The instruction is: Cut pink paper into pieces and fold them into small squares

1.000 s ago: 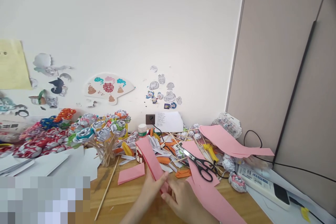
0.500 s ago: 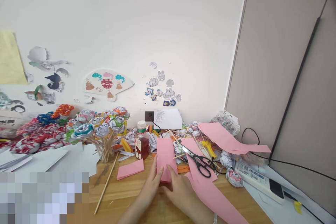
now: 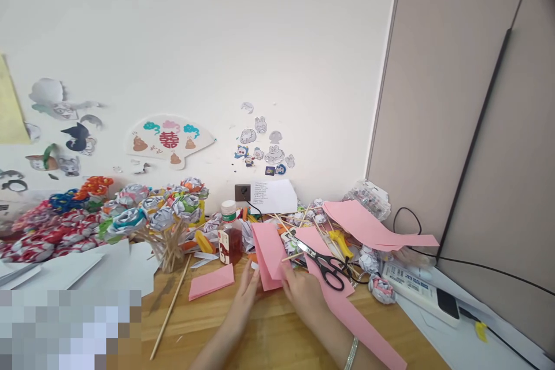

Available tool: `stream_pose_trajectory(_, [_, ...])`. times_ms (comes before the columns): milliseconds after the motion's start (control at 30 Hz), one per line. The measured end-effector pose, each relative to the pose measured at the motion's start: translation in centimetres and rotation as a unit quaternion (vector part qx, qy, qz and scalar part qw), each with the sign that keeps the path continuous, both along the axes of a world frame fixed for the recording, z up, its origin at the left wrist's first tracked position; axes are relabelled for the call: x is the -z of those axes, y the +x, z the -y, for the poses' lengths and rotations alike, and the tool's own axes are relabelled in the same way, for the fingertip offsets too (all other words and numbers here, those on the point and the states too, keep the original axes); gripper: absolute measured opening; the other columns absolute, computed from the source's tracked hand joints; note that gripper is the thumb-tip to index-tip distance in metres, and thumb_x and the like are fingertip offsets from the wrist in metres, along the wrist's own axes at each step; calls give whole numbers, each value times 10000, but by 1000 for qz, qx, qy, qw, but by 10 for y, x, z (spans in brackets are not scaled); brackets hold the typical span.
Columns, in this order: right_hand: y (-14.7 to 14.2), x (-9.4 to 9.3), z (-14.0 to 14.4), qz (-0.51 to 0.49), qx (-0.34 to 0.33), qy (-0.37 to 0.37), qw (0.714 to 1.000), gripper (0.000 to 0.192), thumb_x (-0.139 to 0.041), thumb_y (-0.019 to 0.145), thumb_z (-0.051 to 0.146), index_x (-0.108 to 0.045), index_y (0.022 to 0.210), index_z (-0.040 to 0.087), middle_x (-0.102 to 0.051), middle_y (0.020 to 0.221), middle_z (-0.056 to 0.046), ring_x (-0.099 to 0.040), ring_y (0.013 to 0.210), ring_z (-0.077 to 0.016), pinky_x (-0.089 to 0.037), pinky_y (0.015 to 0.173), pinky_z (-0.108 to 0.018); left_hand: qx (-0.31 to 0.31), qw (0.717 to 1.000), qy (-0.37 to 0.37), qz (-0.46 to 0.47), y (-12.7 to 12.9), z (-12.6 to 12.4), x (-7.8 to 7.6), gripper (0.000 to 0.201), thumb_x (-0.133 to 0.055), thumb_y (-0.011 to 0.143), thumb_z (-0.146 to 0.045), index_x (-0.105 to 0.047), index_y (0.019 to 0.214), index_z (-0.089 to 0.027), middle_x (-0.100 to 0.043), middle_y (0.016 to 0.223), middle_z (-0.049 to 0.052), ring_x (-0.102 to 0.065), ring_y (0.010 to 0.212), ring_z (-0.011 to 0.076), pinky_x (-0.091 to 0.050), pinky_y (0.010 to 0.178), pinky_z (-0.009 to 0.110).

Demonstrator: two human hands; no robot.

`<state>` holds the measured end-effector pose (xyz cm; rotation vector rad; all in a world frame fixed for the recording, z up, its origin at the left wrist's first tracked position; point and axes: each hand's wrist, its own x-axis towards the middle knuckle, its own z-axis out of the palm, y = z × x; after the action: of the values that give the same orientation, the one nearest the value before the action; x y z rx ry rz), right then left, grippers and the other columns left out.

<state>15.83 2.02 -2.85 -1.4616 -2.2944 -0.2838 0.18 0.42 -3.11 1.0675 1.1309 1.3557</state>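
A folded sheet of pink paper (image 3: 269, 254) stands partly opened above the wooden table, its layers spread apart at the lower edge. My right hand (image 3: 306, 295) pinches its right edge. My left hand (image 3: 245, 298) is beside the lower left edge with its fingers stretched out; whether they touch the paper is unclear. A smaller folded pink paper (image 3: 211, 282) lies to the left. Black-handled scissors (image 3: 323, 260) rest on pink strips to the right, and one long pink strip (image 3: 362, 326) runs under my right forearm.
A bottle of reddish liquid (image 3: 229, 237) stands behind my left hand. A wooden stick (image 3: 171, 306) lies at left, near paper flowers (image 3: 162, 214) on sticks. White sheets (image 3: 117, 269) cover the left side. A power strip (image 3: 420, 292) with cables sits at right.
The folded pink paper has gone from lying flat under both hands to standing partly opened. My right hand now grips its right edge; my left hand has shifted off it slightly leftward.
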Motion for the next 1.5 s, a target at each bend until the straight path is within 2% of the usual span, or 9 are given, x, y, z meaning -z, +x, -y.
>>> stream_pose_trajectory(133, [5, -3, -4, -4, -20, 40, 999, 302, -366, 798, 70, -556, 1021, 146, -653, 714, -100, -601, 645, -211, -368, 526, -268, 24, 995, -57, 79, 0, -6, 3, 772, -506, 704, -537, -138, 1314, -239, -468, 1244, 161, -607, 925, 224, -452, 807, 343])
stream_pose_trajectory(333, [9, -5, 5, -113, -78, 107, 985, 255, -341, 793, 88, -588, 784, 150, -602, 617, -63, -552, 579, -175, -345, 520, -259, 11, 980, -131, 148, -1, -3, -9, 442, -546, 722, -379, -381, 1111, -247, -639, 979, 86, -644, 781, 210, -495, 664, 351])
stream_pose_trajectory(467, [14, -12, 15, -195, -126, 192, 954, 254, -335, 799, 103, -577, 864, 139, -581, 576, -48, -533, 532, -162, -358, 501, -257, 0, 984, -118, 135, -5, 5, -21, 199, -564, 675, -202, -489, 859, -198, -661, 774, 29, -642, 684, 180, -498, 587, 288])
stream_pose_trajectory(667, [22, -30, 32, -310, -157, 269, 898, 206, -353, 805, 120, -556, 791, 158, -537, 552, -13, -498, 510, -133, -376, 489, -236, 96, 969, -117, 197, -3, 24, -42, 318, -610, 684, -324, -524, 949, -169, -672, 874, 73, -646, 764, 203, -513, 638, 302])
stream_pose_trajectory(833, [20, -33, 27, -505, -67, 118, 852, 290, -382, 816, 241, -352, 530, 202, -383, 423, 60, -375, 395, -90, -309, 407, -202, 26, 985, -96, 143, -3, 29, -53, 476, -647, 654, -314, -479, 1075, -171, -608, 1095, 122, -596, 941, 263, -512, 715, 339])
stream_pose_trajectory(1000, [21, -21, -4, -618, -27, -121, 776, 304, -408, 770, 376, -344, 527, 204, -353, 377, 79, -322, 345, -78, -252, 353, -197, -72, 990, -20, -121, -18, 26, -65, 290, -594, 656, -266, -573, 910, -129, -652, 1014, 123, -593, 941, 280, -501, 749, 342])
stream_pose_trajectory(1133, [28, -12, -19, -535, 12, -165, 828, 298, -372, 765, 409, -406, 568, 188, -318, 382, 86, -302, 343, -79, -230, 357, -201, -50, 964, -33, -259, -30, 25, -73, 234, -534, 667, -255, -590, 866, -145, -685, 933, 86, -623, 874, 264, -506, 719, 334])
stream_pose_trajectory(1367, [36, -12, -17, -387, 41, -176, 904, 214, -564, 637, 209, -463, 454, 163, -449, 439, 29, -435, 475, -118, -271, 478, -222, -31, 954, -53, -292, -48, 21, -74, 307, -507, 636, -204, -542, 932, -129, -669, 954, 98, -618, 885, 252, -506, 700, 323])
stream_pose_trajectory(1500, [51, -22, -14, -176, 157, -98, 967, 124, -468, 743, 176, -591, 733, 157, -613, 764, -89, -548, 730, -193, -328, 580, -253, -29, 956, -58, -287, -50, 20, -77, 329, -495, 611, -178, -529, 935, -133, -670, 932, 95, -625, 860, 252, -510, 674, 317])
